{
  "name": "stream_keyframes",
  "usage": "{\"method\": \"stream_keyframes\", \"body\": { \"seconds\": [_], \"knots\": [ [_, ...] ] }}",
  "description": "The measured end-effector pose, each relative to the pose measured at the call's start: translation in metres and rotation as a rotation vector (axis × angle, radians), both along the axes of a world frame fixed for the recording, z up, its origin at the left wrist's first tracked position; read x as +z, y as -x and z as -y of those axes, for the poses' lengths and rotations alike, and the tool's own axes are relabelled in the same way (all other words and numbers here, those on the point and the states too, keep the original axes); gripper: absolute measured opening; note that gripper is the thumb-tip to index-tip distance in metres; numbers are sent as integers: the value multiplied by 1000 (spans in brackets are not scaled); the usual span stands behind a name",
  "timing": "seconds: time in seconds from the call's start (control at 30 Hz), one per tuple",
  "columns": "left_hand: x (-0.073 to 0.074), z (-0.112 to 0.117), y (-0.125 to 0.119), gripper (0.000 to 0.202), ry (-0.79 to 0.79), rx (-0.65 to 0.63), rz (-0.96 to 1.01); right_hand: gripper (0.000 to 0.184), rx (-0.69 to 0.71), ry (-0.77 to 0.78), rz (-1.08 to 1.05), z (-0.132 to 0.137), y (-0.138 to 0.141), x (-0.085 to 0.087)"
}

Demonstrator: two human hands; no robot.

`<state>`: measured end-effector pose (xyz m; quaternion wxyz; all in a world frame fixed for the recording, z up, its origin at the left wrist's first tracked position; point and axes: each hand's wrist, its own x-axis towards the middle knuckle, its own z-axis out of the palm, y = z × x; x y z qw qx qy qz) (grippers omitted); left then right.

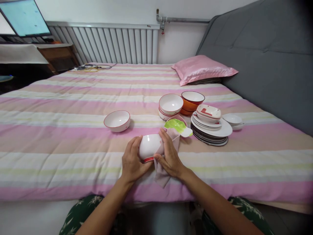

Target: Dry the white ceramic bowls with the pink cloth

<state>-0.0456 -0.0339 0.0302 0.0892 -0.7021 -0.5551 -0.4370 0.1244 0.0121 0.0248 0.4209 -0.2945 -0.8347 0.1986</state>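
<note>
Bed (61,130) | bowl (149,146) held tilted | bowl's left pinched by left hand (133,161) | bowl's right, through cloth (161,178), by right hand (171,158) | neither nearer

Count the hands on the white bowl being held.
2: the left hand is on the left side of the bowl; the right hand holds a cloth against its right side.

Near the front edge of the bed (73,140) are one left hand (132,160), one right hand (171,158), one held bowl (148,146), one cloth (162,178). Farther back: one lone bowl (117,121), at least two stacked red-rimmed bowls (170,104), two orange bowls (189,105), one green dish (175,124), one plate stack (225,130) (too tight to count), one pillow (205,67).
</note>
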Motion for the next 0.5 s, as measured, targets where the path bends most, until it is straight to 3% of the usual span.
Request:
{"method": "stream_keyframes", "body": {
  "seconds": [0.3, 0.5],
  "knots": [
    [4, 0, 3, 74, 30, 4, 47, 78, 27, 159, -3, -4, -1, -7],
    [0, 1, 6, 89, 183, 30, 177, 79, 26, 219, -8, -4, -2, -7]
  ]
}}
